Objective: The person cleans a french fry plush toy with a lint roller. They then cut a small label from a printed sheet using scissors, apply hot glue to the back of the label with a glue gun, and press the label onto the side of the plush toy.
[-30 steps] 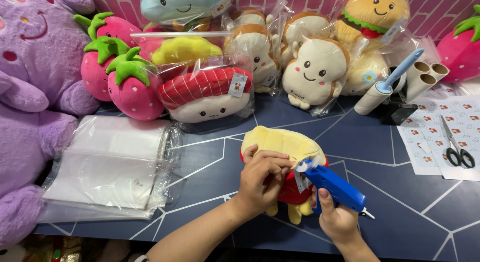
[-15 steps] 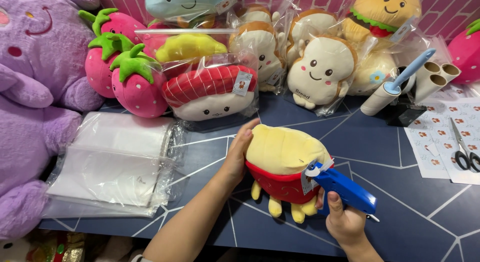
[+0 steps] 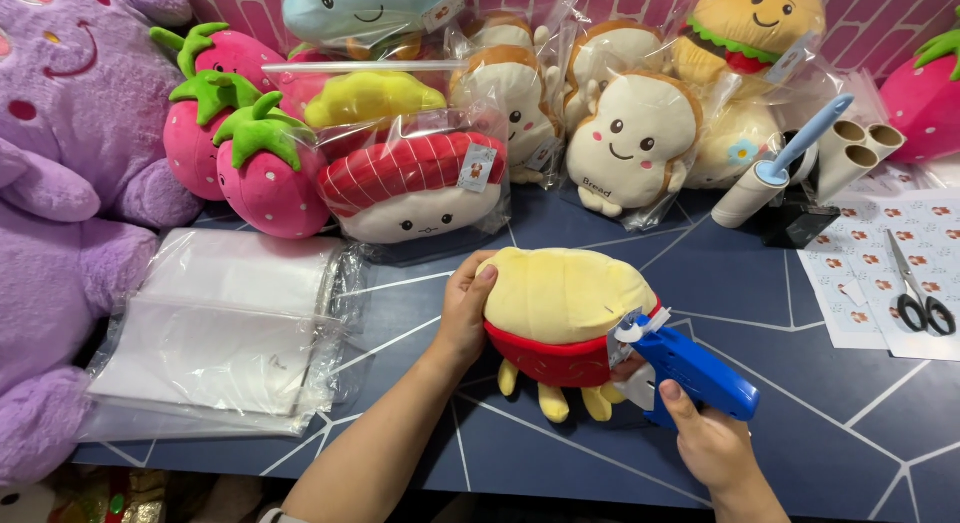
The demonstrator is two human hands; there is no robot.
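Note:
A yellow and red plush toy point(image 3: 560, 313) with small yellow legs lies on the dark blue table point(image 3: 800, 413). My left hand point(image 3: 465, 308) grips the toy's left side. My right hand point(image 3: 705, 438) holds a blue tagging gun point(image 3: 690, 368), whose tip presses against the toy's right edge. A small white tag point(image 3: 630, 328) sits at the gun's tip.
A stack of clear plastic bags point(image 3: 225, 328) lies at the left. Bagged plush toys, strawberries point(image 3: 265, 173) and a big purple plush point(image 3: 60, 183) line the back and left. A lint roller point(image 3: 770, 178), sticker sheets point(image 3: 870, 273) and scissors point(image 3: 915, 298) lie at the right.
My left hand moved from the top of the toy to its left side. The toy now lies flatter and turned, and the tagging gun has been pushed in against its right edge.

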